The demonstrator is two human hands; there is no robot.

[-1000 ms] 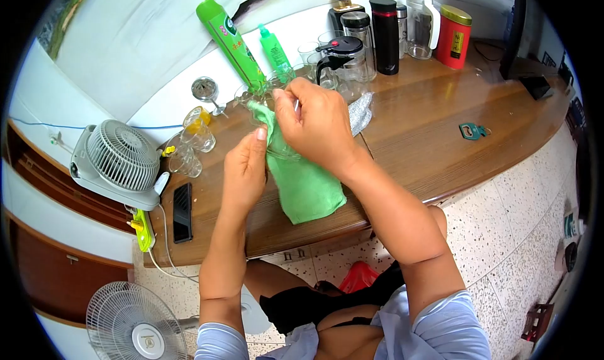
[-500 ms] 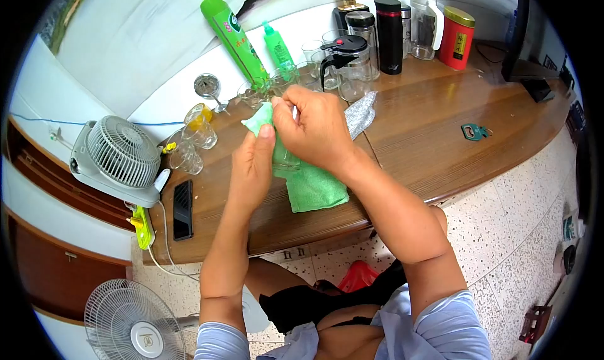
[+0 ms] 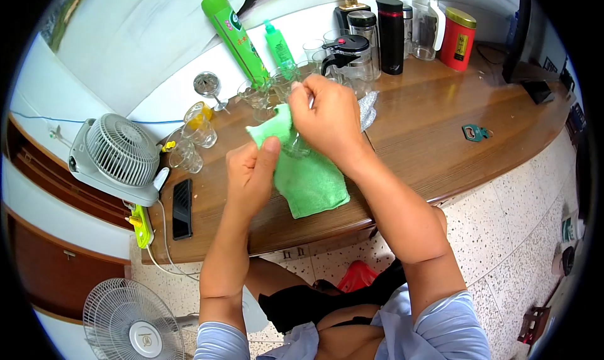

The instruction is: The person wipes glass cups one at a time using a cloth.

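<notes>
A green cloth [image 3: 311, 187] hangs between my hands, its lower end spread over the wooden table. My left hand [image 3: 250, 174] is closed on the cloth's upper left part, thumb on top. Higher and to the right, my right hand [image 3: 327, 118] is curled with the cloth's upper edge against its fingers. Part of a clear drinking glass [image 3: 297, 149] shows between the hands, against the cloth; the rest of it is hidden. Beyond the right hand lies a grey patterned cloth [image 3: 367, 110], partly covered.
Several clear glasses, a glass teapot with black lid [image 3: 352, 45], a black flask [image 3: 390, 36] and a red tin [image 3: 457, 39] line the back. Left are upturned glasses [image 3: 187, 156], a phone [image 3: 182, 209] and a small fan [image 3: 123, 152]. A bottle opener [image 3: 475, 132] lies right.
My right hand has shifted up and right, away from the left hand. More of the green cloth shows between them, and its hanging part has spread wider.
</notes>
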